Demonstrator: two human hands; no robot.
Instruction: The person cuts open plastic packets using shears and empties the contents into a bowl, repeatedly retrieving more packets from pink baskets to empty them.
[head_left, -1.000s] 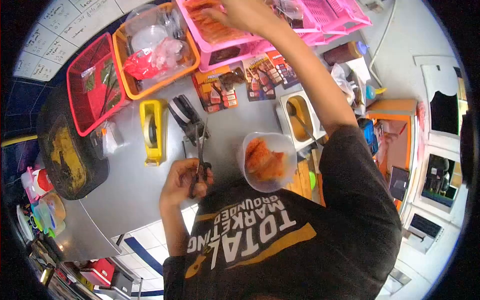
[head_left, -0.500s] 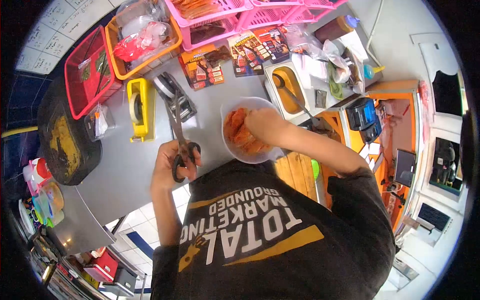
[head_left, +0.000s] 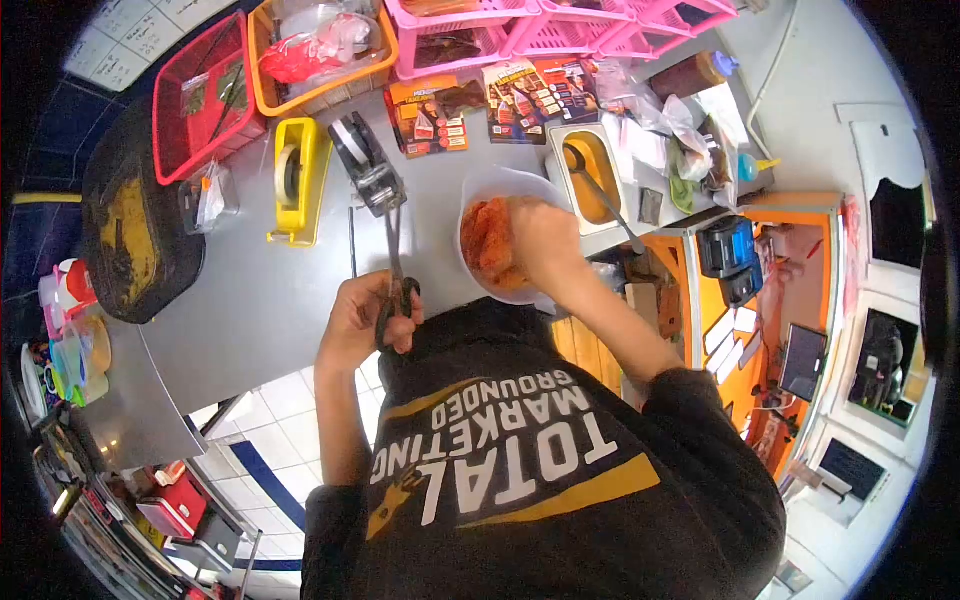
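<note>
My left hand [head_left: 362, 318] is wrapped around the black handles of a pair of scissors [head_left: 395, 245], whose blades point away from me over the metal counter. To the right stands a white plastic bowl [head_left: 512, 182] holding red-orange coated food [head_left: 487, 240], whose exact kind I cannot make out. My right hand [head_left: 548, 243] reaches into this bowl, its fingers curled in against the food and partly hidden by the back of the hand. Just beyond the scissor tips is a black tape dispenser [head_left: 368, 165].
A yellow tape dispenser [head_left: 300, 185] stands at left, near red [head_left: 205, 100] and orange [head_left: 325, 100] baskets. A metal tub of yellow sauce with a ladle [head_left: 592, 175] sits right of the bowl. Printed menu cards [head_left: 428, 118] and pink racks [head_left: 460, 45] line the back.
The view has shifted, so the counter items appear further right and higher. The scissors have tilted, and their blades look closer together. My right hand has turned and bunched over the food in the bowl.
</note>
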